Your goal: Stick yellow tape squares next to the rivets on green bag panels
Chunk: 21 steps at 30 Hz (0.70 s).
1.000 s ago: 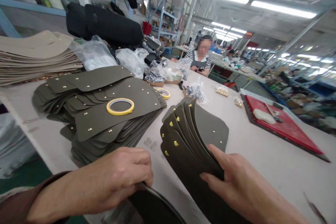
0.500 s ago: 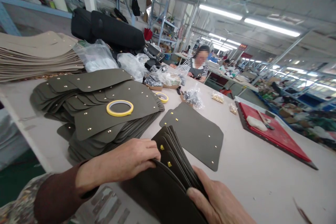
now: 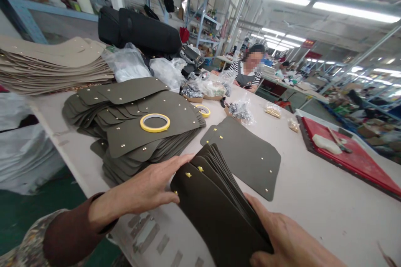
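Observation:
A fanned bundle of dark olive panels (image 3: 216, 204) is tilted up in front of me, with bits of yellow tape at its upper corner. My right hand (image 3: 282, 233) grips its right edge, thumb on the near face and fingers behind. At the bundle's upper left, my left hand (image 3: 153, 185) is open, thumb and fingers spread around the corner; whether its fingertips touch the panels I cannot tell. Beyond lies a single olive panel (image 3: 247, 150) with yellow tape and metal studs. To the left, a yellow tape roll (image 3: 155, 123) rests on a pile of studded olive panels (image 3: 125, 135).
A stack of beige panels (image 3: 53, 64) stands at the table's far left. Plastic bags (image 3: 128, 64) and a black case (image 3: 140, 27) are behind the pile. A red board (image 3: 351, 154) with a brush on it lies right. Across the table sits a person (image 3: 247, 71) in striped sleeves.
My left hand has released the front panel and spread its fingers. That panel now lies back against the bundle, its taped corner showing. The view has shifted slightly left.

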Available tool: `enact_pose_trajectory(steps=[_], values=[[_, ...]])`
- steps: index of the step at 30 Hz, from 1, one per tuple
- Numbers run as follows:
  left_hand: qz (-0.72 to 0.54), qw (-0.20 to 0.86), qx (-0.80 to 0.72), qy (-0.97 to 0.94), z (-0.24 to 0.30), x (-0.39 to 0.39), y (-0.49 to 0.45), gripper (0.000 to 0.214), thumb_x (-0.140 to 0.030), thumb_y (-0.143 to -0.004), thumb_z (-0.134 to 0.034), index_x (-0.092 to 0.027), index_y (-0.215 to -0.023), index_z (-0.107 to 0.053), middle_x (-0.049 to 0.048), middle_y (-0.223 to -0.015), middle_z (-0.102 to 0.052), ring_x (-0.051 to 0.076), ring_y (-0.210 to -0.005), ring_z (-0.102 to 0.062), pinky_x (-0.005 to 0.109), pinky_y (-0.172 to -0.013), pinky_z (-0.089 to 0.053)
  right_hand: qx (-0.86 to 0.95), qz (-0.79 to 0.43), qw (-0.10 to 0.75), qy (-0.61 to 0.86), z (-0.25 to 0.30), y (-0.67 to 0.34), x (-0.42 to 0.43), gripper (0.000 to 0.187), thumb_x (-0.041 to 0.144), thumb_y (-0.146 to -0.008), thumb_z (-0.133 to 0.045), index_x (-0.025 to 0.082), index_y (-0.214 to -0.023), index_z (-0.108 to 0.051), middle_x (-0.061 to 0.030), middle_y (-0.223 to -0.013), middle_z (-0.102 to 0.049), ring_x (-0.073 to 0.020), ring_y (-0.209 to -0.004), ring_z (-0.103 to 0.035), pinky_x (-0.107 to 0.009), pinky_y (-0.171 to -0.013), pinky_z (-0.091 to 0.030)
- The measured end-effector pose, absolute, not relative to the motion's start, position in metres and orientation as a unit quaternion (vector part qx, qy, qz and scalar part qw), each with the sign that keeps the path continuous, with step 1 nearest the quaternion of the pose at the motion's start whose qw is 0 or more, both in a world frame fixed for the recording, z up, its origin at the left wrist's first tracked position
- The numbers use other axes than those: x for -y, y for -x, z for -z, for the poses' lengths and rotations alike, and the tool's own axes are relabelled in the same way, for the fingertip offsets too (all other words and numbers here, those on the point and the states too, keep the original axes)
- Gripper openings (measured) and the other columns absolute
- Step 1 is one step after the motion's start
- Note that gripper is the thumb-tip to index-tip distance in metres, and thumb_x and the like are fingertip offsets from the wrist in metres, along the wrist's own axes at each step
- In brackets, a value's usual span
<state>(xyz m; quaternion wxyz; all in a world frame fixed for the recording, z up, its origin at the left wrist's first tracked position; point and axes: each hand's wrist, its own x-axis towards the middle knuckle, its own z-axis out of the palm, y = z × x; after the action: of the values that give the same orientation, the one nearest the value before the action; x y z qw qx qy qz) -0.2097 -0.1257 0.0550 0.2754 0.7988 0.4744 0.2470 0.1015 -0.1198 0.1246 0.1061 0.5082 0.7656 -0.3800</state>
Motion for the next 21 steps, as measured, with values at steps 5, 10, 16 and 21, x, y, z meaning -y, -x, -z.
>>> enact_pose_trajectory(steps=[5,10,16,21], values=[[-0.288,0.286,-0.512,-0.757,-0.035,0.136,0.203,0.059,-0.017,-0.081,-0.063,-0.025,-0.134,-0.039,0.0061,-0.131,-0.058,0.019,-0.113,-0.06,0.032,-0.096,-0.048,-0.807,0.324,0.037,-0.493,-0.109,-0.11,0.122,0.059,0.03,-0.077,-0.06,0.029,-0.134,-0.048,-0.0003,-0.083,-0.073,-0.0202,-0.069,-0.069,-0.025,-0.062,-0.05],[-0.378,0.199,-0.52,-0.74,-0.019,0.146,0.199,0.023,-0.016,-0.087,-0.056,-0.023,-0.107,-0.049,-0.0012,-0.093,-0.068,0.014,-0.083,-0.068,0.023,-0.073,-0.052,-0.814,0.263,-0.033,-0.517,-0.094,-0.119,0.121,0.035,0.041,-0.091,-0.044,0.029,-0.117,-0.064,-0.0033,-0.069,-0.072,-0.0242,-0.06,-0.069,-0.029,-0.054,-0.049],[-0.438,0.103,-0.542,-0.71,0.0,0.161,0.198,0.019,-0.017,-0.088,-0.06,-0.023,-0.104,-0.052,0.0007,-0.093,-0.07,0.014,-0.084,-0.069,0.023,-0.076,-0.055,-0.808,0.233,-0.018,-0.541,-0.092,-0.12,0.123,0.04,0.044,-0.095,-0.035,0.024,-0.115,-0.063,-0.0057,-0.068,-0.072,-0.0266,-0.068,-0.072,-0.03,-0.056,-0.049],[-0.42,0.146,-0.441,-0.78,-0.007,0.165,0.198,0.017,-0.009,-0.09,-0.049,-0.021,-0.089,-0.062,0.0091,-0.119,-0.062,0.017,-0.112,-0.061,0.027,-0.088,-0.052,-0.805,0.224,-0.005,-0.55,-0.09,-0.118,0.121,0.044,0.047,-0.094,-0.034,0.022,-0.115,-0.063,-0.0082,-0.077,-0.075,-0.028,-0.075,-0.073,-0.031,-0.059,-0.051]])
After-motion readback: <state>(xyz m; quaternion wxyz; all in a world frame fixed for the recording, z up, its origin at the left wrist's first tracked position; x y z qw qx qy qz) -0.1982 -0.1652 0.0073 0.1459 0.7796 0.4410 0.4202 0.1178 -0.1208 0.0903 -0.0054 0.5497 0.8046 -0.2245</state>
